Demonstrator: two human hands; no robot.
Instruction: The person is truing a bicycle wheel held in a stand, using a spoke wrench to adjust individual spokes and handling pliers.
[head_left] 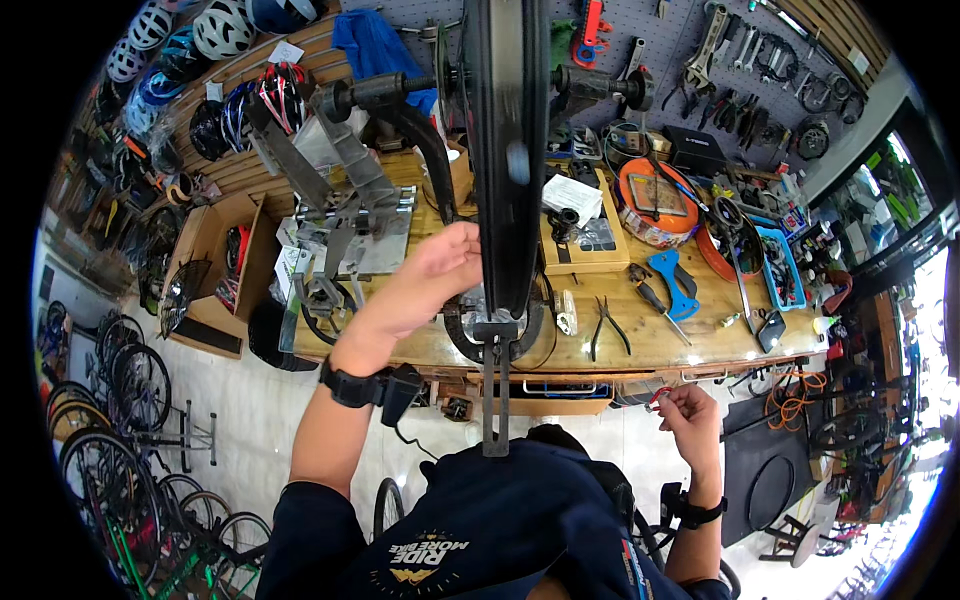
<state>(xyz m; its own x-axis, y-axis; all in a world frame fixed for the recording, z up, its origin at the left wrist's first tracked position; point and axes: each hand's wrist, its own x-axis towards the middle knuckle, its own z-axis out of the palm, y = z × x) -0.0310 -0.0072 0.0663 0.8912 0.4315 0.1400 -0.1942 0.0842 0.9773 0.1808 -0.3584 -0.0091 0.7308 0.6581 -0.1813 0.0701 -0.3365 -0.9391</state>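
Wheel point(505, 150) sits in the stand point(495, 345) on the bench point(640, 340); left hand point(425, 280) fingers rest on its rim, right hand point(690, 410) fingers pinch a small red-tipped tool point(657, 398). Work looks midway.

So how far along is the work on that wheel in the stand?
Done: the black wheel sits clamped upright in the truing stand on the wooden bench. In hand: the left hand rests on the rim, while the right hand pinches a small red-tipped tool away from the wheel. Left: the tool is not yet on any spoke; pliers lie unused.
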